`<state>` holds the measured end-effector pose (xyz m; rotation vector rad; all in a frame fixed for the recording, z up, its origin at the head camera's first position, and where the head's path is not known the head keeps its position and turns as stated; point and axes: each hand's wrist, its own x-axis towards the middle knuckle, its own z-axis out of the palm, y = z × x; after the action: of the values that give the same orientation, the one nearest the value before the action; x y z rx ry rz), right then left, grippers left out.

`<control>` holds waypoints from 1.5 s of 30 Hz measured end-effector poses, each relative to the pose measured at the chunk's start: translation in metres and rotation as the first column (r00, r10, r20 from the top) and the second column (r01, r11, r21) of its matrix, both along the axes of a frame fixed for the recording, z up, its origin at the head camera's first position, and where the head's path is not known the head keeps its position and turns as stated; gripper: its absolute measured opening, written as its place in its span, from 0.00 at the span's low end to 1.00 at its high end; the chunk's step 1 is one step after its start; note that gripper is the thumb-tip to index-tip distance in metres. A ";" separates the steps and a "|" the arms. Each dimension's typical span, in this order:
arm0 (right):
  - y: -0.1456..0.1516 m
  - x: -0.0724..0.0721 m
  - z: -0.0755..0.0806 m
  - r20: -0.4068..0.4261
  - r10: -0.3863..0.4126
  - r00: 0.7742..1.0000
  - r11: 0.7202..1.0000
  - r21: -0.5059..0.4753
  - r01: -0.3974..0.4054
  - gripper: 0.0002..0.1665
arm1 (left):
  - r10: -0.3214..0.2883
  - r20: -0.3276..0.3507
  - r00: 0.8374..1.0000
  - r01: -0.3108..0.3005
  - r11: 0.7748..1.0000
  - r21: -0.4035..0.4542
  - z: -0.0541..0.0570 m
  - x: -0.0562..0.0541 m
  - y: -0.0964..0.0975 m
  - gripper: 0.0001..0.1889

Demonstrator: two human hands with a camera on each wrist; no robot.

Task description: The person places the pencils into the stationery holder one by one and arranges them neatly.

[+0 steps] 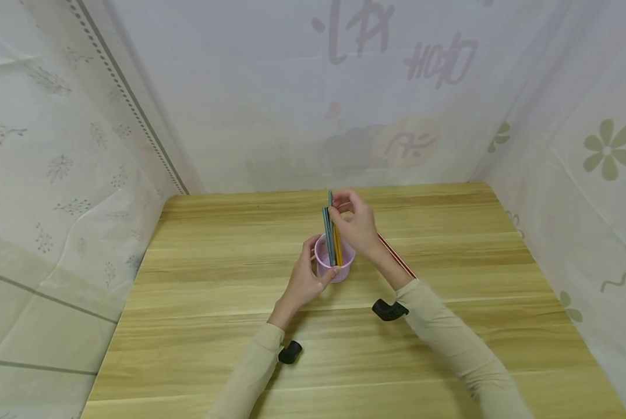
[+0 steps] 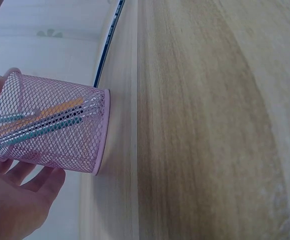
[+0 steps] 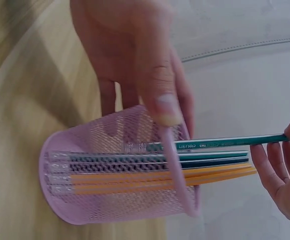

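Note:
A pink mesh pencil cup (image 1: 343, 273) stands on the table, and my left hand (image 1: 303, 280) grips it, thumb over the near rim and fingers round the far side. My right hand (image 1: 357, 224) is above the cup, pinching a green pencil (image 3: 225, 142) near its upper end. That pencil's lower end is inside the cup, higher than the ends of the others. Beside it, another green pencil (image 3: 215, 155), a dark pencil (image 3: 220, 163) and orange pencils (image 3: 220, 175) lean together, their clear-looking lower ends at the cup's bottom.
A red-striped pencil (image 1: 396, 255) lies on the wooden table (image 1: 213, 279), partly hidden under my right forearm. In the left wrist view a dark blue pencil (image 2: 108, 42) lies beyond the cup. Printed curtains (image 1: 271, 105) hang along the back and both sides.

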<state>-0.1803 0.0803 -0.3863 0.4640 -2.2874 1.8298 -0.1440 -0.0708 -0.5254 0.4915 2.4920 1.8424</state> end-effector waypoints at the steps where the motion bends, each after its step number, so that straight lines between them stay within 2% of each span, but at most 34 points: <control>1: -0.001 0.000 -0.002 0.007 0.003 1.000 1.000 0.001 -0.003 0.14 | -0.002 0.000 1.000 0.002 1.000 0.001 0.000 0.000 0.000 0.46; 3: -0.001 -0.003 -0.010 0.019 0.011 1.000 1.000 0.007 -0.012 0.15 | -0.005 -0.003 1.000 0.005 1.000 0.000 0.001 0.000 0.000 0.46; 9: -0.001 -0.018 -0.046 0.029 0.007 1.000 0.998 0.062 -0.008 0.17 | -0.005 -0.016 1.000 0.004 1.000 -0.015 0.001 0.000 0.001 0.46; 13: 0.002 -0.019 -0.055 0.008 0.011 1.000 0.993 0.117 -0.012 0.18 | -0.002 -0.019 1.000 0.001 1.000 -0.021 0.000 0.000 0.001 0.46; 18: 0.006 -0.016 -0.057 0.016 0.014 1.000 0.990 0.139 -0.016 0.17 | 0.001 -0.011 1.000 -0.002 1.000 -0.013 0.001 0.001 0.001 0.46; 27: 0.013 -0.013 -0.045 0.016 -0.005 1.000 0.990 0.141 0.003 0.17 | 0.014 0.010 1.000 -0.014 1.000 -0.005 0.001 0.000 0.002 0.46; 38: 0.033 -0.027 -0.053 0.005 -0.057 0.998 0.984 0.171 0.056 0.17 | 0.019 -0.017 1.000 -0.019 1.000 -0.009 -0.002 0.000 0.002 0.46; 45: 0.048 -0.036 -0.058 0.007 -0.092 0.996 0.978 0.187 0.090 0.16 | 0.015 -0.014 1.000 -0.015 1.000 0.002 0.000 0.001 0.002 0.46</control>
<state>-0.2161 0.1282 -0.4442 0.3654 -2.4594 1.5908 -0.1431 -0.0686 -0.5254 0.4884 2.5095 1.8537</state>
